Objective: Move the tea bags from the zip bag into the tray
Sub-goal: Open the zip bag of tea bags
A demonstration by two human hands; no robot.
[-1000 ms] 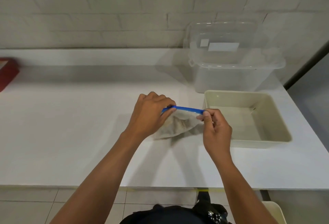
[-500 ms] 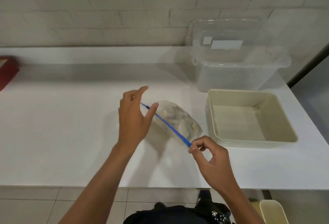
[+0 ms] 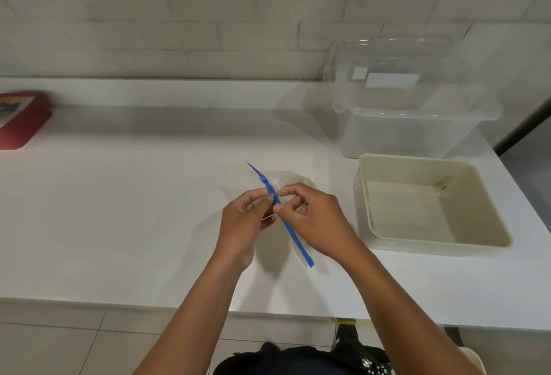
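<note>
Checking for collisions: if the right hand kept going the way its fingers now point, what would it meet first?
Probably the left hand: the right hand points left across the zip bag's blue strip it already pinches. Depth is unclear.

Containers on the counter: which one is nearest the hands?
The beige tray, open-topped, just right of the right hand. The clear lidded tub stands behind it by the wall; the red box sits far left.
</note>
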